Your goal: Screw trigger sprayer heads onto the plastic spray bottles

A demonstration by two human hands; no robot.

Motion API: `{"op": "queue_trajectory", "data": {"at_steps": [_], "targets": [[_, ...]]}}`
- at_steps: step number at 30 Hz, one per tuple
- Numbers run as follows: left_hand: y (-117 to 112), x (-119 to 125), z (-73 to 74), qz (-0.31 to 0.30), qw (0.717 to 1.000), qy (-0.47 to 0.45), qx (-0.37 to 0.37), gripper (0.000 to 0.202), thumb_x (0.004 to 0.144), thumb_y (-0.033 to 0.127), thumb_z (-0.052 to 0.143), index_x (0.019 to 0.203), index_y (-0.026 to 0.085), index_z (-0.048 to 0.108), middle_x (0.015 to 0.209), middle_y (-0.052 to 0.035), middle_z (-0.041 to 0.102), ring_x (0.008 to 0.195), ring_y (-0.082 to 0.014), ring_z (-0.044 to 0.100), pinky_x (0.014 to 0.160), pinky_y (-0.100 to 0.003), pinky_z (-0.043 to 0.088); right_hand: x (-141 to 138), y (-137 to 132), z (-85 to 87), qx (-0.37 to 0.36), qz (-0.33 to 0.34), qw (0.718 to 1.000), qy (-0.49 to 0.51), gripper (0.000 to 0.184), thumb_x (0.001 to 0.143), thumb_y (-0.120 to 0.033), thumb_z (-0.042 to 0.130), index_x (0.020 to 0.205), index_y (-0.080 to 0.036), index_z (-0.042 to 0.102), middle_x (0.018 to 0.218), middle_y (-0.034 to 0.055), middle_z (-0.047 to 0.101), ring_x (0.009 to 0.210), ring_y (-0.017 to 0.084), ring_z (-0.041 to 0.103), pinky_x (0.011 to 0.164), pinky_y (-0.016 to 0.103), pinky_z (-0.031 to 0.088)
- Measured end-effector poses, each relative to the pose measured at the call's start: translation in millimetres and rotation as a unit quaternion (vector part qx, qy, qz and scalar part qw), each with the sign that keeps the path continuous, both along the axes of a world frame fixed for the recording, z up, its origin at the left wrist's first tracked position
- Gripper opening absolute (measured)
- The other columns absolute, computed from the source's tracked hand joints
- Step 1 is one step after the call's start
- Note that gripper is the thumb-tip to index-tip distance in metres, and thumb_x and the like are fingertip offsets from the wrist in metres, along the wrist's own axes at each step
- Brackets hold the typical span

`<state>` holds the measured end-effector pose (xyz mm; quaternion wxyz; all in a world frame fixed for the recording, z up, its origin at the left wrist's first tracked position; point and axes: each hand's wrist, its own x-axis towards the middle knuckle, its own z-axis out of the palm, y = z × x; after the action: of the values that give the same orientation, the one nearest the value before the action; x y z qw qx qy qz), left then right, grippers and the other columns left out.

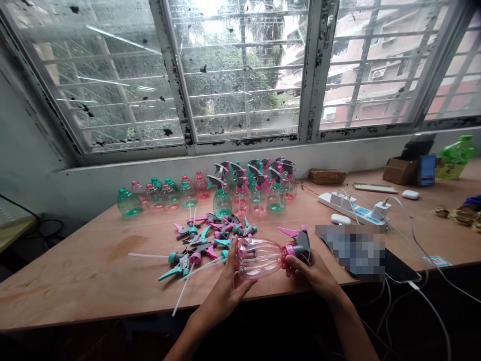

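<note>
A clear pink spray bottle [261, 257] lies sideways in the air near the table's front edge, its base to the left. My left hand [233, 281] is wrapped round the base end. At the neck, my right hand [306, 271] grips the pink collar of the grey and pink trigger sprayer [301, 244], which sits on the bottle's mouth. Whether the collar is fully tight I cannot tell. Just left of my hands is a pile of loose trigger sprayers [195, 250], pink or teal with grey, some with white dip tubes sticking out.
Behind the pile stand several bottles with sprayers [259, 198]; to their left are several open-necked bottles [154, 195]. A white power strip [353, 208] with cables, a phone [402, 265] and a cardboard box [400, 170] occupy the right. Windows [240, 75] line the back.
</note>
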<state>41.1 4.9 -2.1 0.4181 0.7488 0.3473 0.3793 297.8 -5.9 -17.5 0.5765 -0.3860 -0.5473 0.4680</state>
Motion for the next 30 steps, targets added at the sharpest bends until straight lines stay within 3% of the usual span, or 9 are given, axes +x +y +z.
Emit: {"op": "queue_trajectory", "data": {"at_steps": [5, 7, 10, 13, 20, 23, 25, 27, 30], "targets": [[-3, 0, 5.7, -0.03, 0.998, -0.017, -0.055, 0.111, 0.092, 0.041, 0.071, 0.161, 0.036, -0.017, 0.161, -0.0143, 0.042, 0.143, -0.034, 0.047, 0.117, -0.052, 0.043, 1, 1, -1.3, 0.003, 0.006, 1.0, 0.003, 0.035, 0.086, -0.052, 0.077, 0.092, -0.018, 0.068, 0.071, 0.0024, 0.073, 0.056, 0.016, 0.062, 0.052, 0.027, 0.047], [-2, -1, 4.4, -0.034, 0.997, -0.02, -0.059, 0.11, 0.093, 0.04, 0.071, 0.161, 0.036, -0.015, 0.166, -0.0136, 0.034, 0.147, -0.0344, 0.042, 0.12, -0.053, 0.037, 1, 1, -0.7, 0.002, 0.004, 1.0, 0.002, 0.035, 0.086, -0.052, 0.077, 0.091, -0.018, 0.068, 0.071, 0.0026, 0.073, 0.056, 0.016, 0.062, 0.052, 0.026, 0.046], [0, 0, -2.2, -0.029, 0.998, -0.044, -0.03, 0.105, 0.092, 0.039, 0.072, 0.162, 0.041, -0.006, 0.175, -0.0077, 0.007, 0.156, -0.0344, 0.026, 0.125, -0.052, 0.028, 1, 1, 1.1, 0.003, -0.001, 1.0, -0.007, 0.036, 0.086, -0.053, 0.076, 0.09, -0.018, 0.069, 0.069, 0.0023, 0.072, 0.056, 0.016, 0.063, 0.052, 0.027, 0.046], [2, 1, -7.1, -0.035, 0.996, -0.081, -0.022, 0.095, 0.095, 0.039, 0.068, 0.161, 0.046, 0.0, 0.175, -0.0028, -0.004, 0.157, -0.0335, 0.023, 0.123, -0.049, 0.033, 1, 0, 2.1, 0.009, 0.003, 1.0, -0.017, 0.036, 0.086, -0.053, 0.076, 0.087, -0.018, 0.07, 0.069, 0.0023, 0.072, 0.057, 0.016, 0.062, 0.053, 0.027, 0.047], [-2, 1, 1.4, -0.036, 0.997, -0.058, -0.039, 0.105, 0.092, 0.038, 0.072, 0.162, 0.04, -0.006, 0.175, -0.0066, -0.001, 0.157, -0.0359, 0.023, 0.124, -0.05, 0.031, 2, 2, -1.8, 0.016, 0.004, 1.0, -0.018, 0.035, 0.088, -0.051, 0.076, 0.084, -0.017, 0.07, 0.073, 0.0039, 0.073, 0.058, 0.016, 0.063, 0.055, 0.027, 0.047], [0, 1, -2.2, -0.034, 0.997, -0.06, -0.03, 0.101, 0.093, 0.037, 0.071, 0.163, 0.04, -0.002, 0.175, -0.005, -0.002, 0.159, -0.0341, 0.016, 0.126, -0.05, 0.025, 1, 1, -1.1, 0.015, 0.003, 1.0, -0.011, 0.035, 0.087, -0.052, 0.076, 0.085, -0.017, 0.07, 0.071, 0.0033, 0.073, 0.057, 0.016, 0.063, 0.054, 0.026, 0.046], [3, 1, -7.0, -0.028, 0.997, -0.063, -0.019, 0.097, 0.094, 0.037, 0.069, 0.162, 0.042, 0.0, 0.175, -0.0048, -0.002, 0.158, -0.0329, 0.021, 0.126, -0.05, 0.027, 1, 1, -0.1, 0.014, 0.003, 1.0, -0.008, 0.036, 0.087, -0.052, 0.076, 0.085, -0.017, 0.07, 0.069, 0.0028, 0.072, 0.057, 0.016, 0.063, 0.053, 0.026, 0.046], [5, 1, -9.9, -0.02, 0.998, -0.058, -0.016, 0.094, 0.096, 0.038, 0.066, 0.162, 0.042, 0.0, 0.174, -0.0074, 0.006, 0.154, -0.0325, 0.031, 0.124, -0.05, 0.031, 0, 0, 0.5, 0.014, 0.003, 1.0, -0.006, 0.036, 0.085, -0.052, 0.077, 0.088, -0.018, 0.07, 0.069, 0.0027, 0.073, 0.057, 0.016, 0.063, 0.053, 0.026, 0.046], [3, 1, -6.8, -0.017, 0.998, -0.05, -0.036, 0.107, 0.09, 0.037, 0.074, 0.163, 0.039, -0.004, 0.17, -0.0128, 0.023, 0.151, -0.0339, 0.037, 0.123, -0.051, 0.032, 1, 0, 0.3, 0.012, 0.0, 1.0, -0.008, 0.036, 0.085, -0.053, 0.078, 0.09, -0.018, 0.071, 0.071, 0.0034, 0.074, 0.057, 0.016, 0.063, 0.054, 0.027, 0.046]]}}
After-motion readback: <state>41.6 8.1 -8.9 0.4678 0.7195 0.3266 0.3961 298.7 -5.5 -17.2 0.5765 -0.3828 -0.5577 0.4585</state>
